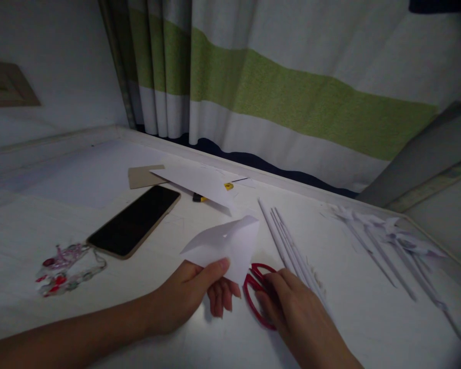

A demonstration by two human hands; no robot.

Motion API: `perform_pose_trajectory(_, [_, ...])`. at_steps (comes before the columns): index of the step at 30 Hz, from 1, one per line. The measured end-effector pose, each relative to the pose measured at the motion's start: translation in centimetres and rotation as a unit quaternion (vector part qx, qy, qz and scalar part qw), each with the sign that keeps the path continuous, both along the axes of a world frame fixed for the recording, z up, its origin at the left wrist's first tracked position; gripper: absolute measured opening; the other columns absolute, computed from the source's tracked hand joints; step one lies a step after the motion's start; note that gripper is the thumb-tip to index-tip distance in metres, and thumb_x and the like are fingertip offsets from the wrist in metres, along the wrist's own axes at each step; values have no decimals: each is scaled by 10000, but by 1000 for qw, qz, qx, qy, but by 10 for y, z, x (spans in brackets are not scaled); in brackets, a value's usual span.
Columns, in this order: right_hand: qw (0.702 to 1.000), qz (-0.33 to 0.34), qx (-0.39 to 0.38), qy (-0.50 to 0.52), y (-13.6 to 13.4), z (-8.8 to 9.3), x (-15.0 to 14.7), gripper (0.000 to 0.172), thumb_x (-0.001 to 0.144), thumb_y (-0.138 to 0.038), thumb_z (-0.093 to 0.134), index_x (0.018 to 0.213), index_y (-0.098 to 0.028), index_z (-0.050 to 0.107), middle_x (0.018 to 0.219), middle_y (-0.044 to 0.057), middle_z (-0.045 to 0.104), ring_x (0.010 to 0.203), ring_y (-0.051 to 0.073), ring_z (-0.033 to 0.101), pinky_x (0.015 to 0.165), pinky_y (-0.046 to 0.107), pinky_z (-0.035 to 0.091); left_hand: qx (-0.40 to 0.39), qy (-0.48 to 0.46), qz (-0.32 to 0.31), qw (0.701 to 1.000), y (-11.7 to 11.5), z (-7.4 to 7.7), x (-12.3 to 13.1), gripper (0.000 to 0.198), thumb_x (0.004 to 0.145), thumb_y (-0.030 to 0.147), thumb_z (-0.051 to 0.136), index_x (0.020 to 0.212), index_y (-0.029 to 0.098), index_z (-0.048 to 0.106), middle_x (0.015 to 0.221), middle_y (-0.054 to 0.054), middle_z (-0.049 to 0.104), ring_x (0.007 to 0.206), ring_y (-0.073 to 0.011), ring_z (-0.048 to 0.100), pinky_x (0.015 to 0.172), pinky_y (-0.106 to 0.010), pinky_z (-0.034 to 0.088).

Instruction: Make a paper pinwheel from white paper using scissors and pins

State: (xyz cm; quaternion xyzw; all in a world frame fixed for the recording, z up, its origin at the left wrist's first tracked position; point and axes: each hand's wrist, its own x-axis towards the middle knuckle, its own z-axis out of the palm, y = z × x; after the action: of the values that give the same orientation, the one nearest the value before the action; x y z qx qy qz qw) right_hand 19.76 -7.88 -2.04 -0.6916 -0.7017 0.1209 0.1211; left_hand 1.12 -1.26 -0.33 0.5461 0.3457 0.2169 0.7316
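White tabletop (157,266), striped curtain (272,87) behind; left grip (197,292) pinching paper (225,241), right grip (295,302) holding scissors (247,296).

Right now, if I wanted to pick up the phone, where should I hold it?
Try pinching the phone by its two long edges, near the middle, coming down from above. It lies flat with its dark face up, so its thin edges seem easiest to grip. Avoid its near end, where a beaded strap lies, and the left hand to its right.
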Motion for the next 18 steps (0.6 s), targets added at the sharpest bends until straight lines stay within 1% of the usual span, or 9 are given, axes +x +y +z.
perform_pose_trajectory(1, [999,-14,12,38,0,2,0,194,785,-285,465,896,-160,562,838,108,562,718,231,556,642,371,424,3,-10,4,1000,1,0,-1,463,765,469,387,576,109,610,498,-10,568,450,-96,495,504,-219,384])
perform_pose_trajectory(3, [983,-45,11,180,-1,8,1,238,783,-336,469,946,-174,532,805,80,582,669,196,559,587,314,424,7,-32,10,999,2,0,-2,458,774,456,391,566,113,612,495,-9,575,454,-100,508,507,-219,390])
perform_pose_trajectory(5, [930,-69,-43,360,-2,14,1,276,780,-397,465,922,-170,532,706,45,592,578,148,539,504,249,398,9,-49,21,999,3,0,-3,461,788,441,383,556,115,612,481,-7,575,448,-99,512,508,-219,394])
perform_pose_trajectory(7, [856,-76,-106,500,-2,19,0,299,759,-433,490,848,-155,552,600,16,570,508,110,491,462,212,359,10,-58,31,998,4,0,-4,458,798,426,377,560,114,614,473,-6,575,449,-101,517,512,-220,396])
perform_pose_trajectory(9, [800,-71,-137,580,-2,20,-2,305,732,-436,533,812,-143,561,559,4,550,492,92,464,463,201,340,11,-66,36,997,5,1,-5,449,798,419,383,563,114,614,473,-7,579,450,-104,521,511,-221,398])
perform_pose_trajectory(11, [768,-61,-146,621,-3,17,-5,315,701,-435,572,819,-144,565,592,5,547,494,85,461,465,200,328,10,-70,42,997,6,3,-5,439,796,414,392,567,112,613,479,-9,585,454,-107,527,513,-222,401])
perform_pose_trajectory(13, [756,-60,-146,635,-5,14,-7,378,645,-467,613,849,-153,568,634,4,536,480,77,447,446,200,308,13,-75,51,996,7,4,-6,438,794,420,396,576,109,614,470,-8,581,443,-110,524,504,-224,400])
perform_pose_trajectory(15, [765,-73,-134,626,-7,11,-10,452,597,-493,644,899,-166,564,605,-13,499,470,73,406,429,195,281,16,-77,62,995,8,4,-7,440,796,424,393,585,108,616,467,-10,580,442,-113,524,502,-226,400])
perform_pose_trajectory(18, [759,-90,-131,631,-11,7,-13,432,635,-495,615,924,-178,557,557,-29,441,485,80,364,438,197,275,19,-77,76,994,7,2,-8,448,801,422,387,573,110,612,465,-12,579,446,-115,525,509,-230,401])
